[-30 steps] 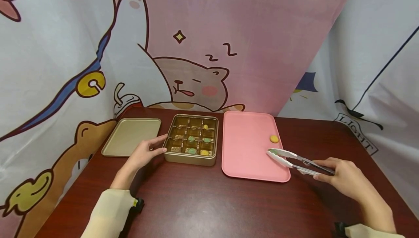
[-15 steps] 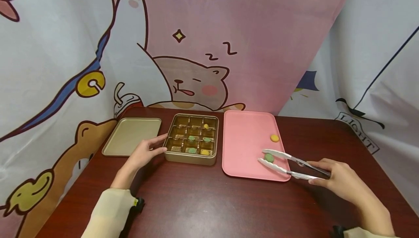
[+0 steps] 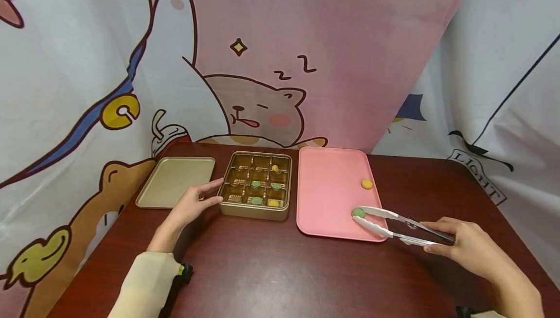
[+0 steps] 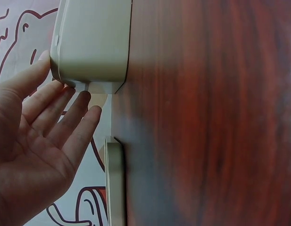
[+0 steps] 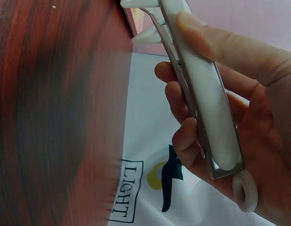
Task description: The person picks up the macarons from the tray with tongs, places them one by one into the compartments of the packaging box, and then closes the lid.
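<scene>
My right hand grips metal tongs with pale tips, which reach over the pink tray from its right side. At the tips is a small round green sweet, like a macaron; whether they squeeze it cannot be told. A yellow sweet lies farther back on the tray. My left hand rests against the left front corner of a gold tin, thumb and fingers extended in the left wrist view. Green sweets and yellow sweets sit in some of the tin's compartments.
A flat gold lid lies left of the tin, partly behind my left hand. Brown wooden table stretches in front of the tin and tray. A cartoon-printed cloth hangs behind and along both sides.
The green sweet has shifted toward the front left of the tray. The tongs moved left with it, spread wider, then drew back slightly right. My left hand has stayed at the tin.
</scene>
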`<state>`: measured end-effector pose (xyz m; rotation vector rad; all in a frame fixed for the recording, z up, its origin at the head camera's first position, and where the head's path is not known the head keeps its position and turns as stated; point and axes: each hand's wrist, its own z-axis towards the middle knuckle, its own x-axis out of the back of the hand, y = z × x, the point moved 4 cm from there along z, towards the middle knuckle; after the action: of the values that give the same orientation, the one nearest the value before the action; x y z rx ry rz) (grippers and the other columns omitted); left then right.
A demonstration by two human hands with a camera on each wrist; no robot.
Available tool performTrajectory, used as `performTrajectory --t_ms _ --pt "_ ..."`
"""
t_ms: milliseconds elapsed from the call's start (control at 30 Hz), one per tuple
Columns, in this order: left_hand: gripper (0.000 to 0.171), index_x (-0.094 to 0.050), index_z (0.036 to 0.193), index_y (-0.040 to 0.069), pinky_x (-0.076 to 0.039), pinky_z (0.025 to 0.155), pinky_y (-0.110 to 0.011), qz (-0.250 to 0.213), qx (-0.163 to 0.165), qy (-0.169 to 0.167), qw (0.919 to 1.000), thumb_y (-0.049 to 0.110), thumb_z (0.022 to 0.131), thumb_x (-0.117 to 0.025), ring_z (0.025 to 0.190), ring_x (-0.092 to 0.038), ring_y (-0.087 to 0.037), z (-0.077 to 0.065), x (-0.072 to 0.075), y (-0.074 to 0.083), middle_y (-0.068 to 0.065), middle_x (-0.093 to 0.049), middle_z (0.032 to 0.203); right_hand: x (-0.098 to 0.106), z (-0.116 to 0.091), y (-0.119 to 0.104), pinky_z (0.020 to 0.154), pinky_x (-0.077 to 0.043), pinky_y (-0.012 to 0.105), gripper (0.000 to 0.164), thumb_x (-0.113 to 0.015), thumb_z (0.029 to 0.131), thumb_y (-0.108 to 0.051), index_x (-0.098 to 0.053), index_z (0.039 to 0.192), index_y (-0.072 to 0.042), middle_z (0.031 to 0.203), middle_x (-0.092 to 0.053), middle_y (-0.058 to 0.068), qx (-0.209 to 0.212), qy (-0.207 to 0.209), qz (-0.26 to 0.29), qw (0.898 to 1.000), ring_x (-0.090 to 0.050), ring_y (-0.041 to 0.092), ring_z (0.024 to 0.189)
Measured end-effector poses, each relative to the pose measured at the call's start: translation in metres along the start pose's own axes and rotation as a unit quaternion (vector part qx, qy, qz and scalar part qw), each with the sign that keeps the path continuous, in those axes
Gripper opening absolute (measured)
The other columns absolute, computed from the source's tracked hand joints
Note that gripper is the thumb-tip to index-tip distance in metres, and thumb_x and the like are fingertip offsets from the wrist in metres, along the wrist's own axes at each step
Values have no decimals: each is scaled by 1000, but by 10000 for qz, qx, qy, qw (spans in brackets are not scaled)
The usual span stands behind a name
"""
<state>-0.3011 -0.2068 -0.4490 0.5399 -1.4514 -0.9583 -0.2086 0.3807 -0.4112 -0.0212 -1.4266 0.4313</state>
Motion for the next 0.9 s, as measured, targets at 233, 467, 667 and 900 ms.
performTrajectory --t_ms 233,467,667,900 --pt "54 -51 145 3 -41 109 -55 5 -29 4 10000 14 95 -68 138 -48 -38 2 0 0 -16 -51 149 -2 2 0 59 -32 21 48 -90 69 -31 -76 111 -12 86 -66 -8 25 48 110 9999 -44 -4 69" --pt "54 -51 145 4 -40 109 -58 65 -72 -19 10000 14 95 -67 139 -46 -40 -2 0 -3 -17 -50 149 -4 8 -7 59 -33 20 46 -89 70 -31 -76 111 -14 86 -66 -9 214 185 305 9991 -45 -4 70" --pt "54 -51 146 6 -40 110 -58 108 -59 8 9999 18 95 -68 139 -46 -40 -2 1 -5 -16 -51 149 -3 15 -14 60 -32 20 45 -90 70 -30 -77 110 -15 86 -66 -10 334 328 391 9981 -45 -3 70" --pt "54 -51 145 4 -39 111 -59 103 -52 8 9999 15 95 -67 140 -44 -40 0 0 -3 -16 -51 150 1 26 -23 59 -32 20 45 -90 69 -26 -76 110 -14 83 -65 -11 470 486 462 9966 -45 -3 69"
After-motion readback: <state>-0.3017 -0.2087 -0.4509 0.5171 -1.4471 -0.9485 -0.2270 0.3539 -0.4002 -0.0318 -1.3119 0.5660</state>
